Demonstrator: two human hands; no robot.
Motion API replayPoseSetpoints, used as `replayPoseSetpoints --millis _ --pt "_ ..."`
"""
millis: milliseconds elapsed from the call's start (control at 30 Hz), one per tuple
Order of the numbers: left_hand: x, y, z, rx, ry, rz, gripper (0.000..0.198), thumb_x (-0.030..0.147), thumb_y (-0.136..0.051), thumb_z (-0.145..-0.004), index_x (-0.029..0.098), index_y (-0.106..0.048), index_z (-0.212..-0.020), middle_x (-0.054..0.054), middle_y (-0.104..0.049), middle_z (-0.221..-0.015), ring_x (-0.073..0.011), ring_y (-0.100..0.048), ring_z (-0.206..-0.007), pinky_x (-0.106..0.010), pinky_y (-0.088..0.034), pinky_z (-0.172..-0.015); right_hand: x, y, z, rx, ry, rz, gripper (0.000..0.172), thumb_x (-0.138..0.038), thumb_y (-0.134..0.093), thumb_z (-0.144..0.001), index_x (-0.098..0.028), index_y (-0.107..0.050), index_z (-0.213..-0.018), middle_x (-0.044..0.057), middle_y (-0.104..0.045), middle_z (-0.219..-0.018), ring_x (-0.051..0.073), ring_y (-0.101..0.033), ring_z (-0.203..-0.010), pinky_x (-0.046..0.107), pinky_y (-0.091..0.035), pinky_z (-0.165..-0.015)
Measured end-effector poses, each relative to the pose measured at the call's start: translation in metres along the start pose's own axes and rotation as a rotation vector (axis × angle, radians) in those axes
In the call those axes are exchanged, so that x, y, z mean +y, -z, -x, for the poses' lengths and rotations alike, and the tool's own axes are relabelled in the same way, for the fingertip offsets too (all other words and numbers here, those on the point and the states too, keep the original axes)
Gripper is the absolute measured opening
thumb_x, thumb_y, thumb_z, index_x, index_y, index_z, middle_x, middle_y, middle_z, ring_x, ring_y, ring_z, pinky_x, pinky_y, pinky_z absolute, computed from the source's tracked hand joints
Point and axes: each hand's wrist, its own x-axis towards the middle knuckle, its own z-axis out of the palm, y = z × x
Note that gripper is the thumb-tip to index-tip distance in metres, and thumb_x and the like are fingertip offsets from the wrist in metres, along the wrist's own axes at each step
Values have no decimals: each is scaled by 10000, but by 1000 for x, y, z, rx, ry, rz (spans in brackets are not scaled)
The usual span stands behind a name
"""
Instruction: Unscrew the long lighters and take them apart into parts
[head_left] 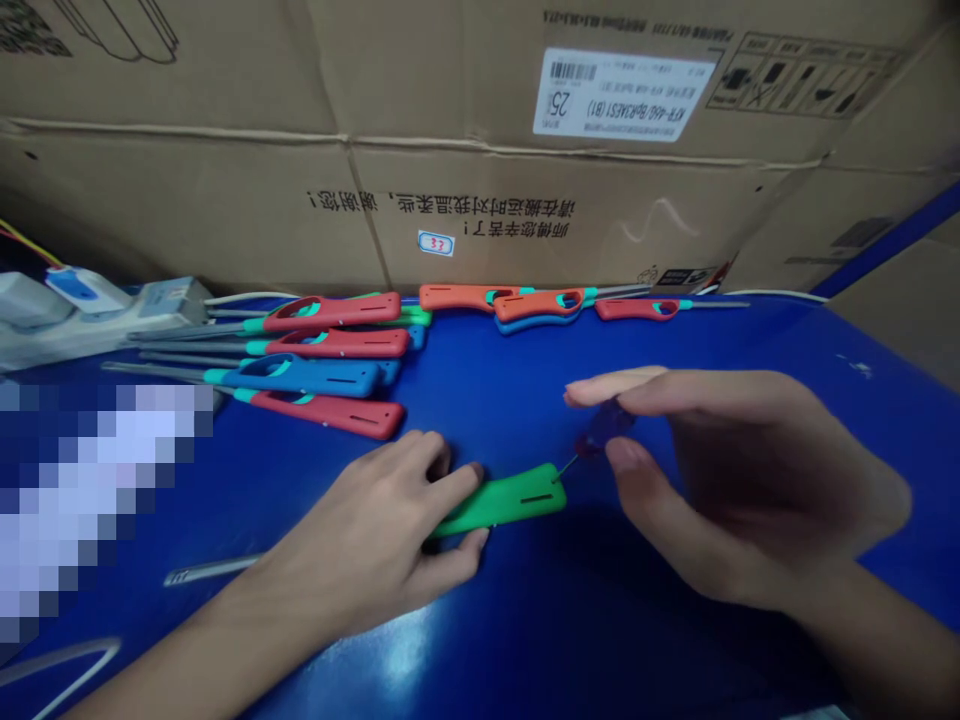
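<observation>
In the head view, your left hand [405,510] lies over a green lighter [517,497], fingers curled around its handle with the thumb along the near edge, leaving the slotted end bare and pointing toward your right hand [750,480]. The lighter sits mid-counter [555,630], between your two hands; whether it rests fully on the surface you cannot tell. Your right fingers pinch the dark, see-through handle of a small screwdriver [609,428], its thin shaft reaching the lighter's end by a small hole; how deep the tip sits is too small to make out. Expect the lighter to be light and stiff, its smooth plastic a little slippery, so hold it by the broad handle, near the slotted end, rather than by the slim rod. The screwdriver looks light too, and its narrow shaft could skid off the plastic if pushed at a slant. For containers, a large cardboard box [225,200] stands behind the lighter pile [330,350]; its contents are hidden, as is any fuel inside the green handle.
</observation>
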Motion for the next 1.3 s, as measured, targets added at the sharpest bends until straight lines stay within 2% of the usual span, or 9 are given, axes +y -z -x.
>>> replayPoseSetpoints --millis 133,233,467,567,667,867,967,1067,1300 --pt "1 1 -1 10 -8 -3 280 376 -512 -889 212 -636 -1077 -68 -533 -906 -228 -546 -793 -362 -482 -667 1 1 -6 -16 53 162 321 -102 -768 -729 -265 -645 -977 37 -688 -931 224 -663 -878 406 -574 -776" --pt "1 2 -1 1 -4 1 278 367 -512 -891 208 -632 -1085 -69 -532 -905 -228 -546 -790 -365 -482 -665 3 1 -8 38 101 233 299 -121 -801 -703 -267 -659 -922 19 -651 -852 203 -639 -813 374 -562 -721" --pt "0 0 -1 -7 -2 -1 277 379 -518 -889 213 -633 -1079 -69 -525 -906 -229 -543 -785 -364 -481 -654 3 1 -1 17 -4 -43 507 27 -654 -724 -248 -632 -1148 60 -698 -996 250 -680 -865 407 -573 -697" --pt "0 0 -1 3 -6 6 276 371 -514 -891 210 -629 -1084 -69 -522 -904 -233 -541 -791 -370 -484 -658 3 2 -5 -27 52 47 423 -18 -731 -707 -246 -644 -1053 49 -686 -923 245 -661 -876 419 -556 -775" --pt "1 0 0 7 -7 5 275 362 -512 -894 207 -626 -1090 -69 -521 -907 -232 -539 -785 -373 -485 -654 3 4 -9 -50 122 161 367 -51 -778 -689 -252 -648 -968 12 -664 -826 208 -640 -819 383 -550 -757" --pt "0 -1 0 4 -2 16 285 379 -521 -887 209 -631 -1087 -67 -522 -907 -235 -543 -799 -378 -492 -669 6 6 -5 -93 82 -62 488 33 -628 -727 -194 -625 -1158 65 -694 -1007 246 -669 -900 430 -576 -757" --pt "-1 -1 0 8 -2 14 288 377 -520 -888 209 -630 -1094 -68 -524 -908 -234 -542 -800 -376 -490 -670 6 7 -7 -106 134 19 439 -7 -707 -702 -203 -647 -1089 51 -691 -939 247 -660 -891 422 -569 -757" --pt "0 -1 0 10 -7 7 294 375 -523 -888 209 -628 -1107 -71 -527 -913 -237 -542 -804 -378 -490 -671 5 6 -9 -56 175 143 401 -2 -750 -688 -231 -672 -1007 16 -675 -844 206 -647 -810 373 -559 -723" --pt "0 0 0 10 -2 15 285 372 -513 -894 210 -630 -1097 -64 -525 -897 -232 -544 -793 -374 -491 -662 9 5 -7 -83 133 28 463 17 -667 -728 -203 -643 -1135 58 -681 -943 238 -662 -838 413 -573 -704"
